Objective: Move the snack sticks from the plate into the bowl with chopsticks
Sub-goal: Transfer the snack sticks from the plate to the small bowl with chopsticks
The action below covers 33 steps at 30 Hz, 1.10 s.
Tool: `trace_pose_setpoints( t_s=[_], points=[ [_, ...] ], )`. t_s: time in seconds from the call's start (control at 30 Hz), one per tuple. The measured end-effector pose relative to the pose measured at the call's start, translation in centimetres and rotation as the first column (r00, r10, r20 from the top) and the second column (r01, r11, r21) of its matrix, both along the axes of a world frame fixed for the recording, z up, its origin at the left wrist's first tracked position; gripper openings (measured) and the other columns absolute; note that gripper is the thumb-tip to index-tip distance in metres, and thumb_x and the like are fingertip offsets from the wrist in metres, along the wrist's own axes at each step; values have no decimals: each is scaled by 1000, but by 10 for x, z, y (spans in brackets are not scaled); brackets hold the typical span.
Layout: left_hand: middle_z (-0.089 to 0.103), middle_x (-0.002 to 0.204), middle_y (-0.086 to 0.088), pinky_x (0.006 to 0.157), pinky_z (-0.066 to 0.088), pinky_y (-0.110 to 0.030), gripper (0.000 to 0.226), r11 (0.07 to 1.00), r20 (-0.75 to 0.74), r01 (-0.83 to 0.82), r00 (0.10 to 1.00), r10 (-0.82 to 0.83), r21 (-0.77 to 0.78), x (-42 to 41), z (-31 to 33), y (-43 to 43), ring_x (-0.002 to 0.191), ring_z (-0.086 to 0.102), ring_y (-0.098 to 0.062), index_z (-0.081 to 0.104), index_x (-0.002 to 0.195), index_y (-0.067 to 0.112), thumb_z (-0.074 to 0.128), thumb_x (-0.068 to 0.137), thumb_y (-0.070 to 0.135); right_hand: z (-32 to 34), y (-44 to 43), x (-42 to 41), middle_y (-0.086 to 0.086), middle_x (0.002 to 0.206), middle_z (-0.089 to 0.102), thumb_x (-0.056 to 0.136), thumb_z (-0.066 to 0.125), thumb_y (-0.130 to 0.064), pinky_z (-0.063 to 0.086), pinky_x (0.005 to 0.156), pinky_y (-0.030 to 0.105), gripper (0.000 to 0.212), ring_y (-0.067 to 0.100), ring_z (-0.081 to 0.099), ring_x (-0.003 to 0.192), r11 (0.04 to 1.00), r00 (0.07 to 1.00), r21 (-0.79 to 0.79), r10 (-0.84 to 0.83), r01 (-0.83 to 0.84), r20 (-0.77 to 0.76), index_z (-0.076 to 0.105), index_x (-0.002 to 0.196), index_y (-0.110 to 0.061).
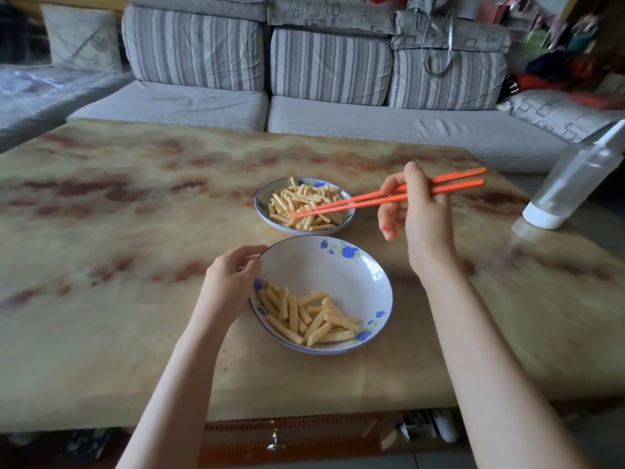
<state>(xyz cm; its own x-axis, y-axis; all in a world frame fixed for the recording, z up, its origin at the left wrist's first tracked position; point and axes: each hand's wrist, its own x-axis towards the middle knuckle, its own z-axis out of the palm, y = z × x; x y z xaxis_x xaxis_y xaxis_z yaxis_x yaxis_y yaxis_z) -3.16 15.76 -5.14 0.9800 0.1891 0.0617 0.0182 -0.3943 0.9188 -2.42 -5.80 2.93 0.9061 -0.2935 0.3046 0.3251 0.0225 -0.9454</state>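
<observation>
Two dishes share the table [118, 231]: near bowl [321, 272], rim gripped by the curled left hand [233, 275], barely filled; far plate [258, 201] heaped. The right hand [419, 211] pinches the chopsticks [372, 198], tips down among the snack sticks [304, 204]; a loose nip and one likely drops between dishes.

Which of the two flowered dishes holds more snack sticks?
The farther, smaller dish, under the tips of the orange chopsticks: it is heaped. The nearer, larger dish, whose rim the left hand holds, has only a thin scatter.
</observation>
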Motion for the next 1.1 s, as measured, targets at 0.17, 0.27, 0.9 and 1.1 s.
trace_pose_setpoints(
  t_s=[0.17, 0.27, 0.9, 1.1],
  points=[
    [69, 102, -1, 66, 41, -13, 34, 1000, -10, 7, 1000, -7, 6, -2, 1, 0, 85, 59, -12, 70, 113, 23, 50, 90, 8, 11, -17, -26, 6, 34, 41, 103, 31, -26, 23, 36, 20, 46, 19, 30, 29, 962, 975, -167, 206, -218, -88, 55, 68, -9],
    [69, 105, -2, 67, 41, -13, 35, 1000, -13, 10, 1000, -10, 5, -4, 1, 0, 89, 59, -13, 69, 115, 23, 49, 91, 7, 13, -20, -29, 4, 33, 37, 103, 32, -25, 19, 37, 23, 46, 16, 28, 28, 945, 967, -216, 221, -245, -129, 54, 67, -8],
    [70, 106, -2, 78, 49, -27, 36, 1000, -40, 11, 999, -11, 7, -3, 1, 1, 97, 63, -18, 70, 113, 25, 49, 90, 7, 5, 0, -27, 1, 36, 38, 103, 34, -26, 24, 36, 17, 48, 14, 31, 30, 888, 929, -283, 317, -362, -193, 57, 62, -13],
    [70, 104, -4, 77, 51, -30, 36, 1000, -37, 10, 999, -10, -1, -3, 1, 1, 94, 64, -20, 70, 112, 26, 49, 90, 7, 3, -5, -24, 4, 39, 39, 103, 34, -24, 25, 34, 17, 47, 17, 31, 30, 944, 955, -167, 266, -285, -130, 52, 61, -12]
  ],
)
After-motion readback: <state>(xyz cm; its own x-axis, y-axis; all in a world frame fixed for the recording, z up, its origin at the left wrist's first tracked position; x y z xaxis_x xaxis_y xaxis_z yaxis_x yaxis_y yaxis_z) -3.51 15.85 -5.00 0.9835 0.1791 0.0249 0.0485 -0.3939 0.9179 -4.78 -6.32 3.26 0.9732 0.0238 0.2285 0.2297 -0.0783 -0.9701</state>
